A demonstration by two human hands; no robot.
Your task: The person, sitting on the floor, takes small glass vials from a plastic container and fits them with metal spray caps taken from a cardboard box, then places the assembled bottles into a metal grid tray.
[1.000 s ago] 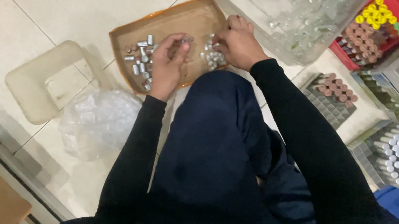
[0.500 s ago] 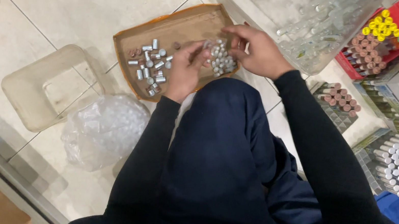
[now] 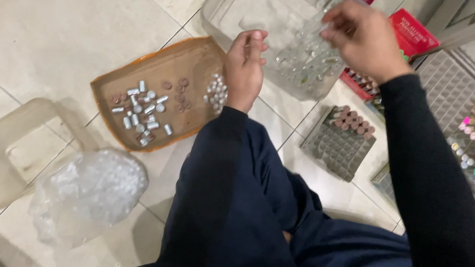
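My left hand (image 3: 245,67) hovers loosely curled, holding nothing, at the brown tray's (image 3: 193,60) far edge, beside its silver caps (image 3: 141,116). Beyond the tray, my right hand (image 3: 363,38) pinches something blurred above the clear bin (image 3: 239,2).

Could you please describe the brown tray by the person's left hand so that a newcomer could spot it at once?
Start at the tiled floor and the big clear plastic tub of glass vials. Just left of that tub, beside the left hand, lies the shallow brown cardboard tray. Unlike the neighbouring clear containers, it is opaque brown and holds loose small silver caps.
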